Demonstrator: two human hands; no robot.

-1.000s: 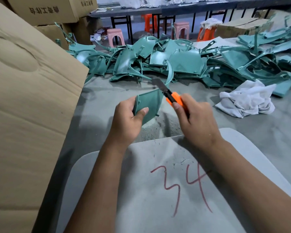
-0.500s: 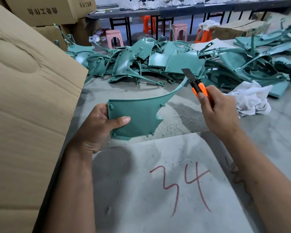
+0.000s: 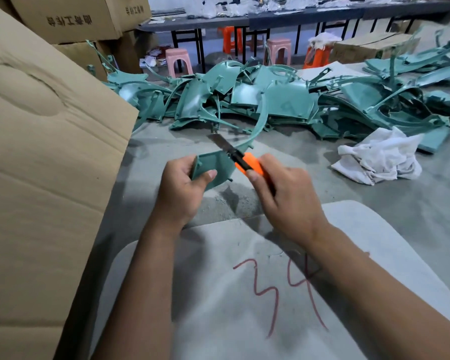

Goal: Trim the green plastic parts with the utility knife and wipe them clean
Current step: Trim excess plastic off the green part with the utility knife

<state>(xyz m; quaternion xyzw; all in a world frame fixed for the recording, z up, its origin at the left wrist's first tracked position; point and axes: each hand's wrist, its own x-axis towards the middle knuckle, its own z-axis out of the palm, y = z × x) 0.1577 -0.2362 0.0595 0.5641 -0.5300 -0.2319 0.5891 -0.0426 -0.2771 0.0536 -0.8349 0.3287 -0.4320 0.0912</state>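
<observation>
Green part [image 3: 215,168] is back edge-on in my left hand [image 3: 181,189], gripped. My right hand [image 3: 283,193] has brought the knife [image 3: 240,158] onto its edge again. Trimming resumes.

Teal-green plastic part [image 3: 213,168], same teal-green across the heaped parts [image 3: 283,102] behind. Bright orange body on the utility knife [image 3: 247,165], black at the neck, dull grey at the blade. White, crumpled rag [image 3: 379,158]. Pale grey board [image 3: 218,294] marked "34" in red strokes. Grey bench [image 3: 413,211]. Plain brown cardboard box [image 3: 37,165]. Pink stool [image 3: 178,59]; orange stool [image 3: 229,38].
</observation>
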